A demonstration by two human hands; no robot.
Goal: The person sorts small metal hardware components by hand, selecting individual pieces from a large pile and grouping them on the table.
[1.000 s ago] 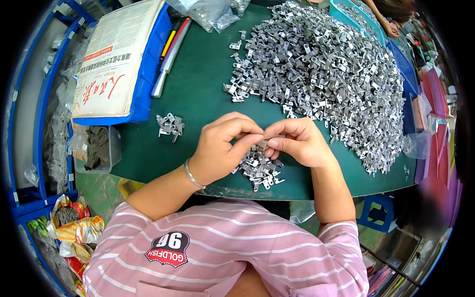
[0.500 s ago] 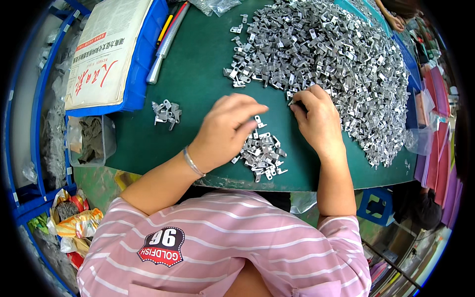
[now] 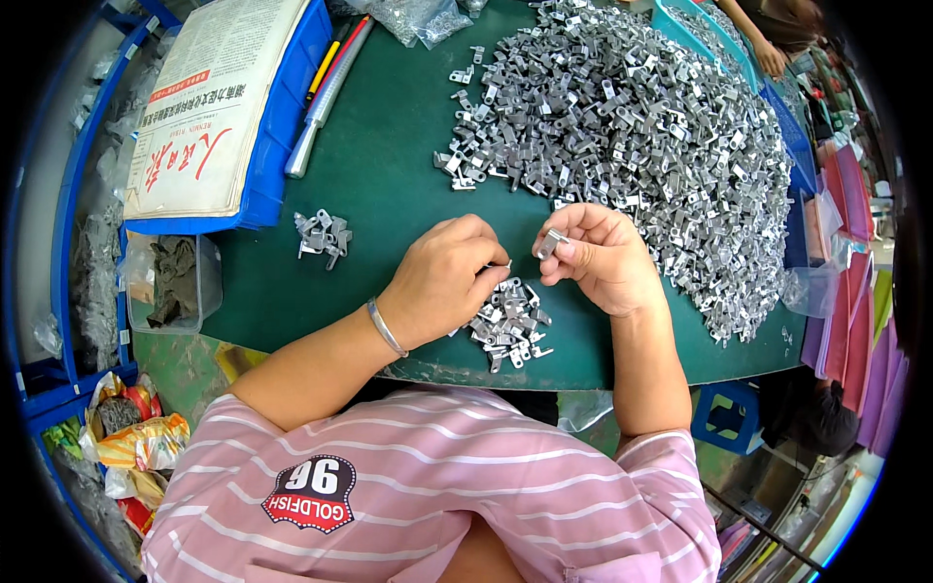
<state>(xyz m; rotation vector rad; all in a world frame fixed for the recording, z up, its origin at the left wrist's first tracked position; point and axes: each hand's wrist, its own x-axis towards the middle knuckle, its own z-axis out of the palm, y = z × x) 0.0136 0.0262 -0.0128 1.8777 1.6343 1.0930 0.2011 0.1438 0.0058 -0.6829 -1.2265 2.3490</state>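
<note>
By a small heap of silver metal brackets [image 3: 509, 328], the left hand [image 3: 442, 282] bunches closed, its contents unclear. The right hand [image 3: 610, 264], back from the large grey metal-bracket pile [image 3: 632, 126], now pinches one bent silver bracket [image 3: 551, 243], apparently newly picked.

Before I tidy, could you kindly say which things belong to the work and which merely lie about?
In use:
bracket in right hand
large bracket pile
small pile by left hand

Apparently lying about:
newspapers
blue stool
orange bag
</note>
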